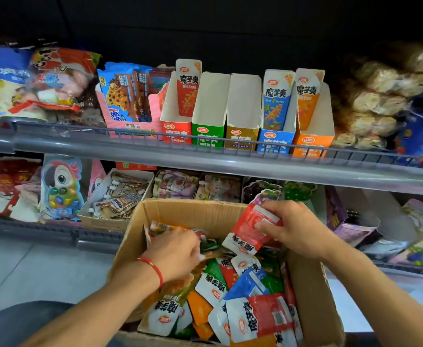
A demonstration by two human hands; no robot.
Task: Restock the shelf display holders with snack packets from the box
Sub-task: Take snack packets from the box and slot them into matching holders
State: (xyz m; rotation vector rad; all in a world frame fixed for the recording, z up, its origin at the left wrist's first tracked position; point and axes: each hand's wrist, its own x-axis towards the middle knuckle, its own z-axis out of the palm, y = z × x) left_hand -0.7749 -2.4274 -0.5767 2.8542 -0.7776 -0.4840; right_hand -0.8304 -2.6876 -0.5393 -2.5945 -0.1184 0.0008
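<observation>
Five display holders stand in a row on the upper shelf: red, green, brown, blue and orange. The green and brown ones look empty. Below them sits the cardboard box, full of mixed snack packets. The right hand pinches a red packet above the pile. The left hand digs into the packets with curled fingers; its fingertips are hidden, so what it grips is unclear.
</observation>
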